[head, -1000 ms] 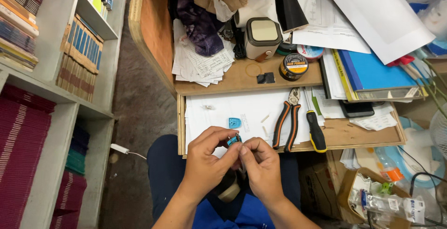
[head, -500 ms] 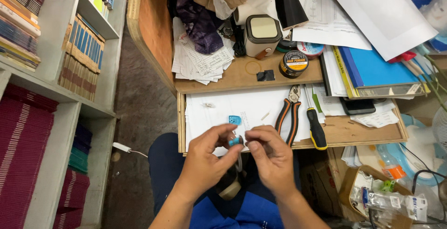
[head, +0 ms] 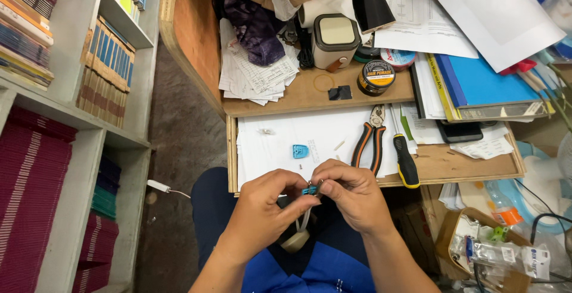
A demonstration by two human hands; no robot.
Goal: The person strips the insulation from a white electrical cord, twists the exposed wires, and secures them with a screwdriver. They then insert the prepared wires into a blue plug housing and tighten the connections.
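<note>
Clutter covered the brown wooden counter (head: 310,93): loose papers, a round black tin (head: 376,76), orange-handled pliers (head: 369,144) and a yellow-black screwdriver (head: 406,160) on the pulled-out drawer, bookshelves at left. Both grips, left hand (head: 262,209) and right hand (head: 351,194), pinched one small blue plastic piece (head: 309,190) over the lap, below a matching blue cap (head: 300,150).

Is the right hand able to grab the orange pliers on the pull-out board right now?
Probably yes. The pliers lie in the open just beyond the right hand, with nothing on top. But that hand and the left hand are pinching a small blue part, so it must let go first.
</note>
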